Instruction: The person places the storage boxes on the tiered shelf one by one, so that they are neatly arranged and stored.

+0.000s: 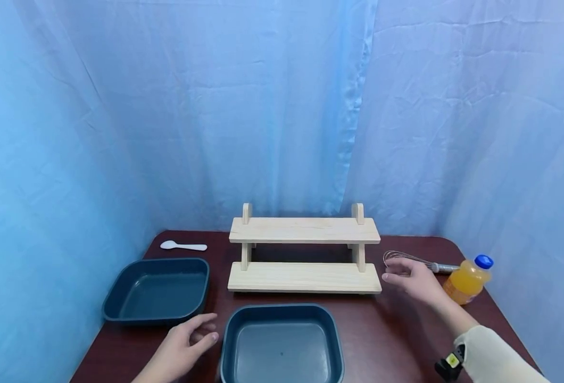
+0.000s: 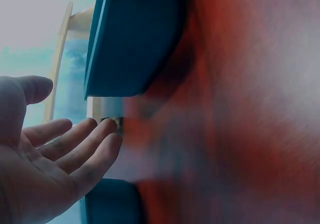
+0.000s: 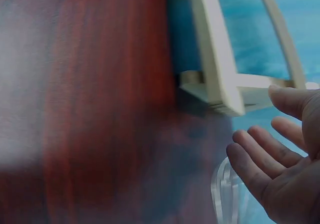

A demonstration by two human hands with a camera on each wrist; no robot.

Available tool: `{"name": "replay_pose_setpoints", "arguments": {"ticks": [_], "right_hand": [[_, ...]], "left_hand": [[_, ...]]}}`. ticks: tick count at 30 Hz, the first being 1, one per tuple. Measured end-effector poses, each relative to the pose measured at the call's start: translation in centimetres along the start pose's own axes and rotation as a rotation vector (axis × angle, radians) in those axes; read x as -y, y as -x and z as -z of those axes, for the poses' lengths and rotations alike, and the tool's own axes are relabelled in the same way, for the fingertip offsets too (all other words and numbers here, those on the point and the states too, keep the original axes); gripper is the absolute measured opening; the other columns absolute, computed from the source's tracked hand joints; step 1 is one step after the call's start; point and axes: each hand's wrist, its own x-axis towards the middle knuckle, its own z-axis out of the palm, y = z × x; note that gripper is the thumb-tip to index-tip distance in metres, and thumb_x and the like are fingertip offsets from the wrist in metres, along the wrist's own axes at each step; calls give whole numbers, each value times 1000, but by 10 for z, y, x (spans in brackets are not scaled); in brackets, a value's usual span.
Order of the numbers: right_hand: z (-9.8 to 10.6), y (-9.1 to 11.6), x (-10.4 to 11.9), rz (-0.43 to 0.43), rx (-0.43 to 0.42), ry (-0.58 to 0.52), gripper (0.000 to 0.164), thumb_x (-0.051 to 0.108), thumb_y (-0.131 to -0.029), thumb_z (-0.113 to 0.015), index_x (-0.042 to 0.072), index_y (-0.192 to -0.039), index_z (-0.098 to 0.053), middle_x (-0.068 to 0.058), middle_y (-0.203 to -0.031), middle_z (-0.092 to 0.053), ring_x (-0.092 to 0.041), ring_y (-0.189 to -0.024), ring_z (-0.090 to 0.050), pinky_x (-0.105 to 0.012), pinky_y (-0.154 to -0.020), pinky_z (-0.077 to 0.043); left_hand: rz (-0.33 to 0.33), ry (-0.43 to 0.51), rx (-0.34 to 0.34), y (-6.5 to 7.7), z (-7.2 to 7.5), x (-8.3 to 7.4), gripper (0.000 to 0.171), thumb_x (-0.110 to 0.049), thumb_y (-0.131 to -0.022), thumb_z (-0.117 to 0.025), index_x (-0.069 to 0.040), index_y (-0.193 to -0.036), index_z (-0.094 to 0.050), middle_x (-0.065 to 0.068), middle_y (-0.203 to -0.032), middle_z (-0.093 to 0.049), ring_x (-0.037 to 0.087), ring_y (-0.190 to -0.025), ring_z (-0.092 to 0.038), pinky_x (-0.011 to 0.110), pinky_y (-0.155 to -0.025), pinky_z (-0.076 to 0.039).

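Note:
My left hand hovers between two dark blue trays, its fingers loosely bent around nothing. The left tray lies just beyond it, and the middle tray is to its right. In the left wrist view the palm and relaxed fingers show with nothing in them. My right hand is near the right end of a two-tier wooden shelf, also holding nothing. A wire whisk lies behind that hand, its loops partly covered by the fingers. An orange drink bottle with a blue cap stands right of the hand.
A white spoon lies at the back left of the dark red table. Light blue curtains hang behind the table and along both sides. A black watch-like device is at the right wrist.

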Motion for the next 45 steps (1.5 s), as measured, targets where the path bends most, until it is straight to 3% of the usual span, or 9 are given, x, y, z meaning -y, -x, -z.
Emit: {"name": "replay_pose_setpoints", "arguments": {"ticks": [5, 9, 16, 22, 28, 35, 45], "right_hand": [[-13, 2, -18, -80, 49, -91, 62, 30, -95, -75, -4, -143, -55, -25, -127, -69, -28, -101, -72, -41, -76, -63], [-19, -1, -26, -135, 75, -189, 66, 32, -94, -76, -4, -145, -54, -25, -131, -67, -27, -105, -72, -43, -80, -63], [-26, -4, -30, -171, 78, -247, 67, 32, -91, -80, -2, -144, -56, -23, -132, -67, -24, -106, -73, -42, -79, -64], [-31, -3, -33, -193, 83, -279, 65, 29, -91, -80, -1, -144, -57, -23, -130, -69, -25, -107, -74, -44, -80, -64], [-32, -4, -34, -187, 79, -290, 64, 28, -91, -80, -1, -143, -57, -23, -129, -69, -27, -105, -74, -45, -81, -64], [-32, -8, -36, -202, 76, -275, 65, 31, -89, -82, 1, -142, -59, -22, -128, -70, -26, -102, -74, -43, -80, -64], [-30, -8, -33, -193, 82, -257, 65, 26, -90, -81, -2, -143, -57, -24, -127, -69, -29, -103, -75, -44, -79, -64]], "left_hand": [[85, 171, 133, 1, -6, 14, 65, -31, -100, -68, 7, -148, -47, 18, -127, -69, 25, -109, -70, 41, -78, -61], [129, 250, 224, 1, -11, 17, 75, -32, -100, -68, 9, -154, -36, 23, -137, -63, 32, -119, -68, 49, -84, -61], [101, 349, 289, 0, -17, 19, 73, -24, -101, -67, 11, -155, -32, 29, -141, -58, 36, -123, -65, 50, -91, -60], [112, 475, 325, 3, -23, 20, 72, -15, -102, -65, 13, -157, -26, 31, -138, -60, 36, -120, -67, 50, -88, -61], [144, 490, 292, 4, -30, 21, 72, -13, -102, -64, 10, -158, -25, 27, -131, -67, 32, -108, -73, 50, -82, -63], [168, 478, 194, 4, -35, 20, 73, -15, -100, -64, 3, -160, -28, 27, -133, -65, 31, -113, -71, 49, -83, -62], [236, 450, 104, 8, -36, 10, 73, -20, -96, -66, 0, -159, -34, 15, -112, -76, 22, -87, -75, 43, -70, -64]]}}
